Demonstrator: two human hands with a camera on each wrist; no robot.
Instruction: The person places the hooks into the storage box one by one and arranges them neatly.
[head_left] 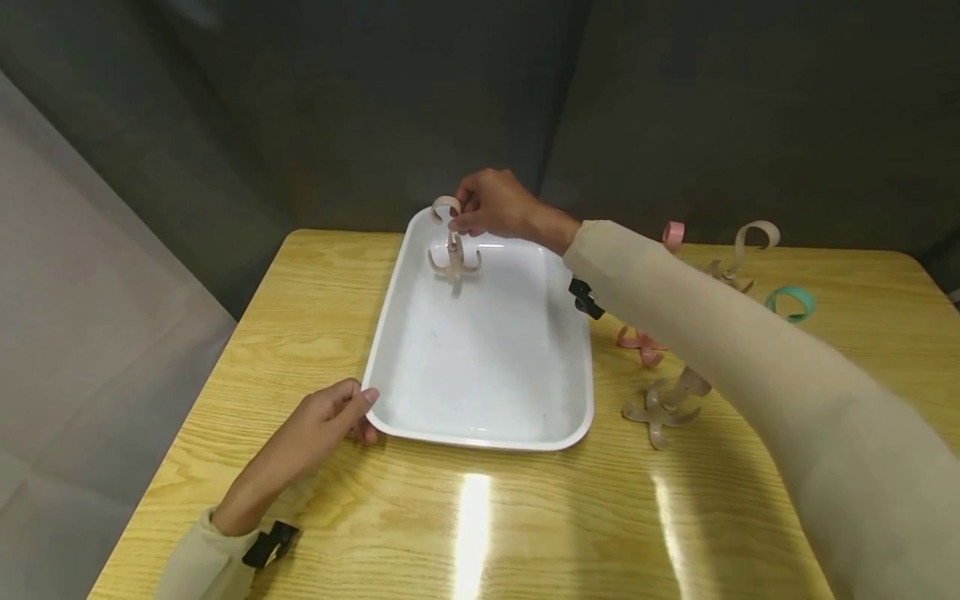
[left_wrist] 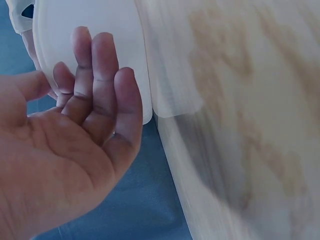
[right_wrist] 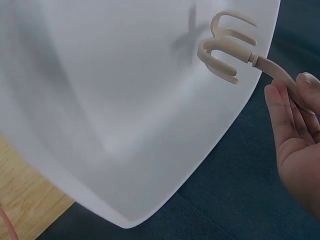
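Observation:
A beige four-pronged hanging hook (head_left: pixel 453 260) hangs over the far left part of a white tray (head_left: pixel 480 437). My right hand (head_left: pixel 498 204) pinches it by its curved upper arm, prongs pointing down. In the right wrist view the prongs of the hook (right_wrist: pixel 227 47) show over the tray's inner surface, and the thumb and fingers (right_wrist: pixel 282 115) hold the curved end. My left hand (head_left: pixel 330 421) grips the tray's near left corner, thumb on the rim and fingers against the outside, as the left wrist view also shows.
To the tray's right on the wooden table (head_left: pixel 315 333) lie another beige hook (head_left: pixel 656 417), a pink hook (head_left: pixel 641 346), a green hook (head_left: pixel 795 304) and a further beige hook (head_left: pixel 757 229), partly behind my right sleeve (head_left: pixel 735 358). A dark curtain (head_left: pixel 420 100) hangs behind the table.

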